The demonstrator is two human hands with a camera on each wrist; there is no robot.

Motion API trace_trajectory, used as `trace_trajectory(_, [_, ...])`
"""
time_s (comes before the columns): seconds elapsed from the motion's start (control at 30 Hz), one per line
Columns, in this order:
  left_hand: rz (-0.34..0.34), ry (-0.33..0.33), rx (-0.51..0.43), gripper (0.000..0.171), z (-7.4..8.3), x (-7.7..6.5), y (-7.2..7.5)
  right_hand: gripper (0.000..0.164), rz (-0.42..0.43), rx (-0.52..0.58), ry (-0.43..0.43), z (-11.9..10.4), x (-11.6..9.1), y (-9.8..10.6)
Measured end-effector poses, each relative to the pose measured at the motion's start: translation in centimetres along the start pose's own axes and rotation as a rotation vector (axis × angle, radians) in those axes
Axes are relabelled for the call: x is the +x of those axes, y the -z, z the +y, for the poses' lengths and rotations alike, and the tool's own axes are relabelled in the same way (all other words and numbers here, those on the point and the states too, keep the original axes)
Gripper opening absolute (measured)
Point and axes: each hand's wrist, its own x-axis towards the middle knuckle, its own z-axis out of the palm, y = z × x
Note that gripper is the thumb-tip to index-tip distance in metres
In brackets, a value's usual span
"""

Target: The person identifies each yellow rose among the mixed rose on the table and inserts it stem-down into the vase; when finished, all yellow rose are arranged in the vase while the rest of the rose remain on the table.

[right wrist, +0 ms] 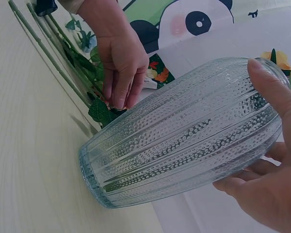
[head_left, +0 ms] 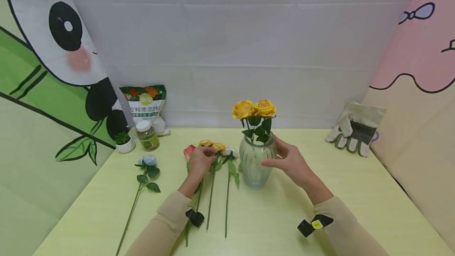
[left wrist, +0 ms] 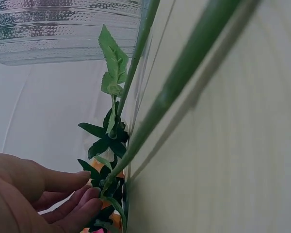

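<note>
My left hand (head_left: 202, 162) is among the artificial roses lying on the table, its thumb and fingertips pinching a yellow rose (head_left: 218, 146) by the green stem just under the bloom. Around that hand lie a pink-red rose (head_left: 188, 151), another yellow rose (head_left: 205, 143) and a white rose (head_left: 230, 152). A ribbed clear glass vase (head_left: 256, 165) stands upright to the right of them. My right hand (head_left: 292, 162) grips the vase from its right side, thumb on the front and fingers behind. Two yellow roses (head_left: 254, 109) with dark green leaves stand in the vase.
A blue rose (head_left: 147, 160) lies apart at the left. Behind it are a small potted plant (head_left: 123, 142), a lidded jar (head_left: 147, 136) and a printed bag (head_left: 145, 104). Work gloves (head_left: 355, 129) lean at the back right against the curtain.
</note>
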Motion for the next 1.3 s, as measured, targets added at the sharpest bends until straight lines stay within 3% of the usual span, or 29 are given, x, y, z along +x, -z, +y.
trace_trajectory(0.67, [-0.072,0.007,0.076,0.013,-0.76,0.17,-0.07,0.091,0.013,-0.003,-0.017,-0.28,0.04,-0.05])
trace_trajectory(1.3, [-0.109,0.118,0.091,0.012,-0.72,0.49,-0.38,0.092,0.007,-0.004,-0.015,-0.34,-0.05,-0.1])
